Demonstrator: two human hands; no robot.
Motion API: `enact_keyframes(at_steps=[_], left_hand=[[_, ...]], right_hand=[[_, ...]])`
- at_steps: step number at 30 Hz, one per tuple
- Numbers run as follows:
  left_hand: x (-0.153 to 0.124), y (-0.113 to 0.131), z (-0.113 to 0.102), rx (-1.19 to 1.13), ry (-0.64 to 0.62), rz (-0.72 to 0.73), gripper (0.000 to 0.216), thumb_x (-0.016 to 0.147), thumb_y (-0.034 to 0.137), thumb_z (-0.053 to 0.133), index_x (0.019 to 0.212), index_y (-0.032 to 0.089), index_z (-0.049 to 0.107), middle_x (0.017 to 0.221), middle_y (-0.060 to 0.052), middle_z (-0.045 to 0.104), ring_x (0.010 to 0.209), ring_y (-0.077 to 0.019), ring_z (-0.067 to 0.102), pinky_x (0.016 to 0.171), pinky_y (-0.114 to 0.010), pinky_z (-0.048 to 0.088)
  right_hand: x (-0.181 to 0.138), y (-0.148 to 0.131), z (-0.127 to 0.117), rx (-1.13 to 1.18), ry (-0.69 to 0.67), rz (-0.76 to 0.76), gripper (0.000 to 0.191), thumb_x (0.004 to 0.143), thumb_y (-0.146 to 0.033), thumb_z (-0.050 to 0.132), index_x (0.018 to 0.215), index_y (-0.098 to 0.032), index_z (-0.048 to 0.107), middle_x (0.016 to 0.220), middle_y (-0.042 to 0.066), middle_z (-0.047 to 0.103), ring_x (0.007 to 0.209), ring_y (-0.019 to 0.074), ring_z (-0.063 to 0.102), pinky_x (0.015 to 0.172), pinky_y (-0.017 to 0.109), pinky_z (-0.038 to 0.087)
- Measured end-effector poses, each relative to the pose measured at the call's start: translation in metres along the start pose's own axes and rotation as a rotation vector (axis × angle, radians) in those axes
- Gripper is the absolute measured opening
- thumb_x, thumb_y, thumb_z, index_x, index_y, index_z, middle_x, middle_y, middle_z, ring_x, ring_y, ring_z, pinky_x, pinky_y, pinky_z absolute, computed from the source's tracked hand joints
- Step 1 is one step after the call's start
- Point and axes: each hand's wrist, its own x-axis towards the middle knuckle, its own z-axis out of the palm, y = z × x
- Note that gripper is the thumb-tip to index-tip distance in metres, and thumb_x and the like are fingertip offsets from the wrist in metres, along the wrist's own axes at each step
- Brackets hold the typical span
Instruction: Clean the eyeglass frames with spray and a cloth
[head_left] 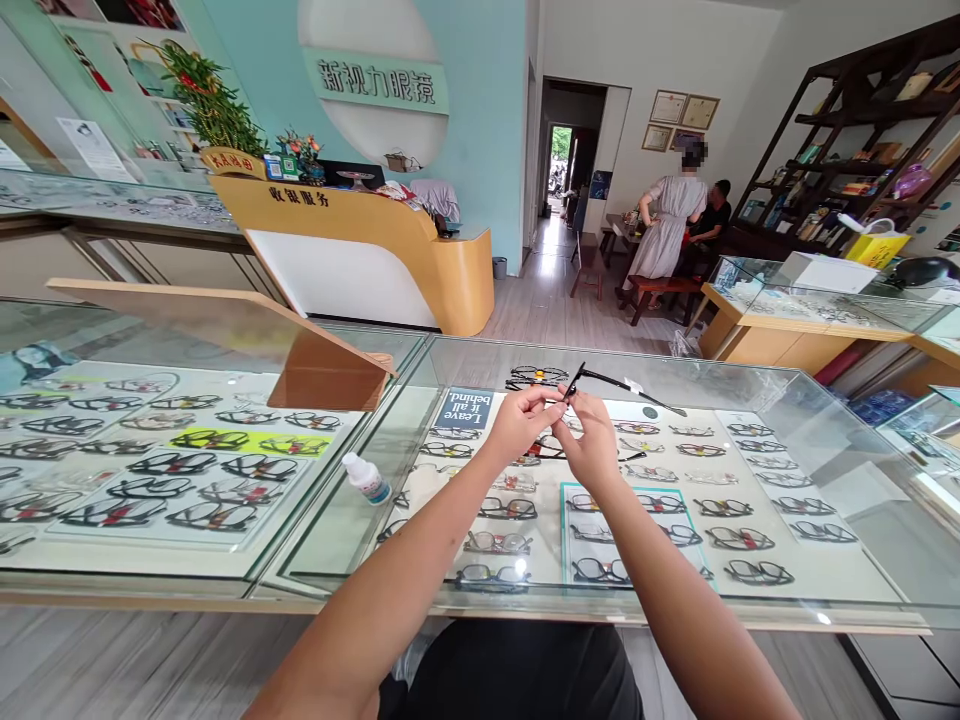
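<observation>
Above the glass display counter point(544, 600), a pair of black eyeglasses point(576, 381) is held up on edge between my two hands. My left hand point(520, 425) pinches the frame from the left, with fingertips close together. From the right, my right hand point(589, 442) grips the same frame with thumb and fingers. One temple with a small white tag sticks out to the right; another thin tip shows lower, beside my right hand. Fingers hide much of the lenses. Just behind my hands lie more dark eyeglasses point(537, 377). A small white bottle point(366, 478) stands left of my left forearm.
Rows of eyeglasses point(739, 539) fill the case beneath the glass. A wood-framed tilted mirror or board point(330, 372) stands at left. Behind are a yellow-and-white cashier desk point(457, 280), a person in a light dress point(666, 225) and another seated person point(712, 215).
</observation>
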Motion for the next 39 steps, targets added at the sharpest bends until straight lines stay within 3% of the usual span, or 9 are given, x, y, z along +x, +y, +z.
enact_keyframes(at_steps=[7,11,16,24,30,33,36,38,39], left_hand=[[-0.012,0.007,0.004,0.340,0.038,0.107,0.024,0.100,0.040,0.066,0.112,0.021,0.074,0.061,0.009,0.035,0.058,-0.0133,0.038,0.064,-0.029,0.033],[-0.013,0.009,0.003,0.368,0.067,0.130,0.025,0.103,0.041,0.063,0.118,0.021,0.068,0.061,0.010,0.034,0.056,-0.0135,0.038,0.063,-0.029,0.034],[-0.012,0.009,0.001,0.351,0.127,0.137,0.022,0.106,0.043,0.059,0.109,0.022,0.066,0.061,0.010,0.034,0.055,-0.0138,0.037,0.062,-0.029,0.032],[-0.013,0.010,0.001,0.485,0.113,0.203,0.026,0.107,0.045,0.054,0.096,0.023,0.064,0.063,0.007,0.045,0.056,-0.0136,0.042,0.062,-0.030,0.033],[-0.030,0.053,-0.001,0.573,0.131,0.385,0.030,0.108,0.039,0.053,0.086,0.023,0.064,0.066,0.001,0.058,0.059,-0.0150,0.048,0.064,-0.032,0.038],[-0.059,0.083,-0.019,0.621,0.326,0.535,0.025,0.109,0.031,0.053,0.087,0.024,0.063,0.073,-0.002,0.061,0.066,-0.0179,0.052,0.066,-0.034,0.042],[-0.094,0.092,-0.056,0.759,0.709,0.680,0.007,0.102,0.031,0.062,0.102,0.024,0.065,0.092,-0.006,0.063,0.089,-0.0251,0.061,0.084,-0.042,0.051],[-0.114,0.081,-0.086,0.864,0.975,0.627,0.032,0.092,0.038,0.073,0.116,0.022,0.060,0.117,-0.013,0.062,0.114,-0.0320,0.062,0.100,-0.052,0.052],[-0.123,0.072,-0.101,0.916,1.027,0.525,0.047,0.087,0.040,0.078,0.125,0.021,0.055,0.128,-0.016,0.059,0.125,-0.0355,0.060,0.106,-0.056,0.051]], right_hand=[[0.000,-0.002,0.000,-0.003,-0.002,0.031,0.042,0.109,-0.036,0.057,0.145,-0.021,0.072,0.141,0.014,0.078,0.134,0.0344,0.068,0.117,0.056,0.056],[0.002,-0.003,-0.002,0.016,0.011,0.062,0.043,0.110,-0.040,0.058,0.144,-0.020,0.073,0.141,0.015,0.078,0.133,0.0349,0.068,0.116,0.056,0.057],[0.004,-0.004,-0.005,0.040,0.011,0.080,0.046,0.111,-0.046,0.058,0.145,-0.019,0.072,0.140,0.016,0.078,0.134,0.0348,0.067,0.117,0.054,0.057],[0.004,-0.003,-0.003,0.021,0.015,0.065,0.044,0.112,-0.045,0.056,0.143,-0.019,0.074,0.142,0.015,0.078,0.134,0.0337,0.067,0.117,0.052,0.056],[0.003,-0.003,-0.003,0.027,0.032,0.047,0.041,0.114,-0.042,0.052,0.137,-0.020,0.077,0.140,0.015,0.078,0.134,0.0322,0.067,0.117,0.051,0.054],[0.002,-0.002,-0.001,0.021,0.041,0.053,0.041,0.115,-0.043,0.050,0.134,-0.021,0.079,0.137,0.016,0.078,0.132,0.0324,0.068,0.116,0.053,0.053],[0.002,-0.001,0.000,0.029,0.059,0.046,0.041,0.115,-0.042,0.049,0.135,-0.022,0.078,0.137,0.015,0.078,0.131,0.0320,0.068,0.113,0.052,0.055],[0.003,0.000,0.000,0.039,0.084,0.037,0.041,0.115,-0.042,0.050,0.136,-0.022,0.078,0.138,0.015,0.078,0.131,0.0320,0.068,0.112,0.051,0.056],[0.003,0.000,0.000,0.045,0.097,0.034,0.041,0.115,-0.042,0.050,0.136,-0.022,0.078,0.137,0.015,0.078,0.131,0.0321,0.068,0.112,0.052,0.056]])
